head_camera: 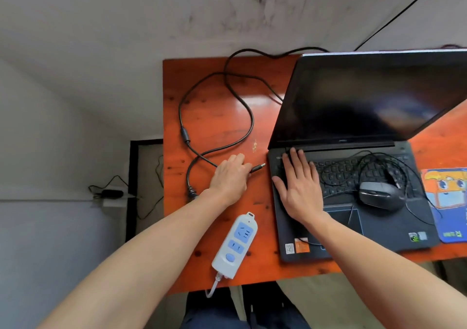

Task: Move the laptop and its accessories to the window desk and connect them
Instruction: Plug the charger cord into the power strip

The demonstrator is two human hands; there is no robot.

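Counted: one laptop (358,230), one charger cable (185,134), one barrel plug (259,167), one power strip (236,246), one mouse (381,198), one mouse pad (448,202), two hands, all on one orange wooden desk (214,116). Left hand (228,179) at 9 o'clock of laptop, fingers curled and pinching cable just behind plug; fingertips mostly hidden under the hand. Plug tip sticking out past the fingers toward 3 o'clock, near laptop's left edge, not touching it. Right hand (300,189) flat on left part of keyboard, fingers straight and slightly apart, tips at the hinge, gripping nothing. Laptop black, lid open, screen dark, stickers on palm rest. Mouse dark, sitting on keyboard at 3 o'clock of right hand, thin cord tangled around it. Cable black, looping across desk toward 12 o'clock. Power strip white with blue sockets, at 6 o'clock of left hand. Mouse pad at 3 o'clock of laptop.
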